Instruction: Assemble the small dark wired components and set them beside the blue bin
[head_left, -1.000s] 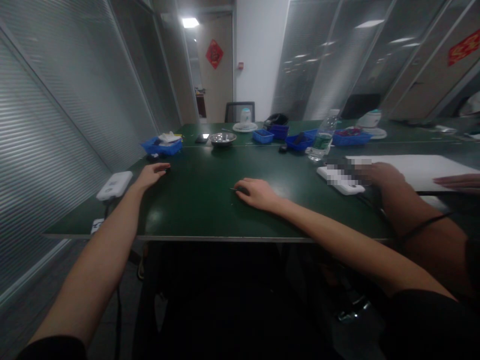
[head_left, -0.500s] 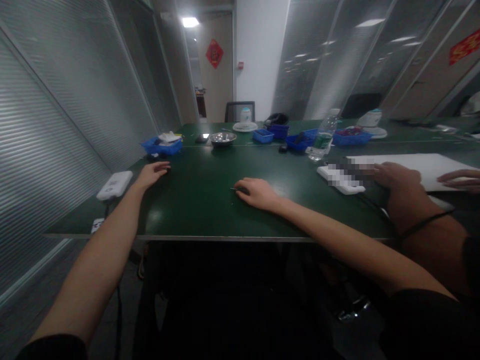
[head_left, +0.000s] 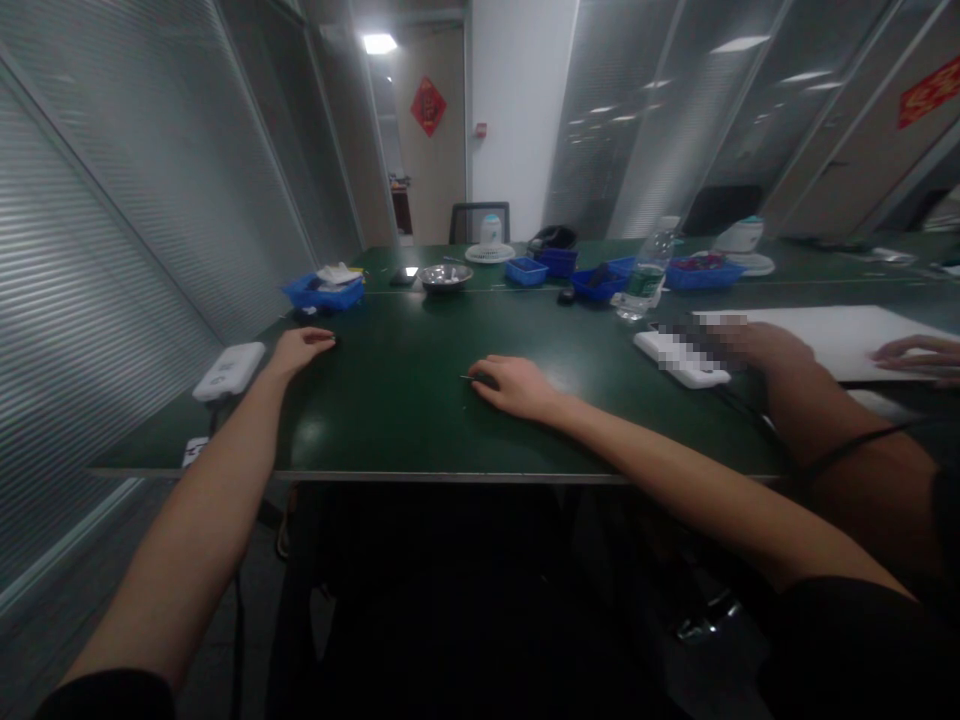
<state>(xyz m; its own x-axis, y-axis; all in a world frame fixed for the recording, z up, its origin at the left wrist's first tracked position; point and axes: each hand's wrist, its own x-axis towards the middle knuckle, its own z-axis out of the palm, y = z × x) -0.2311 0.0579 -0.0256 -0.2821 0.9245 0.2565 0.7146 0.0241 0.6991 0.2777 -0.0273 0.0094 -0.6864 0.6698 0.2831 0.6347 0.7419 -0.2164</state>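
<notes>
My left hand [head_left: 301,350] rests over the left part of the green table, in front of a blue tray. Its thumb and fingertips are pinched together, with a tiny dark thing [head_left: 335,341] at their ends, too small to name. Near the table's middle lies my right hand [head_left: 517,385], fingers curled round a small dark object [head_left: 486,380]. A thin pale tip sticks out of it to the left; the hand hides most of the rest.
Left of my left arm lies a white box with a cable [head_left: 229,370]. Farther back are the blue tray [head_left: 324,292], a steel bowl [head_left: 445,278] and a water bottle [head_left: 648,275]. At right, a co-worker's hand [head_left: 772,345] is by a white device [head_left: 681,362] and white board [head_left: 847,335].
My left fingers have closed from a looser spread into a pinch near the small dark thing. My right hand stays put. The co-worker's near hand has shifted left.
</notes>
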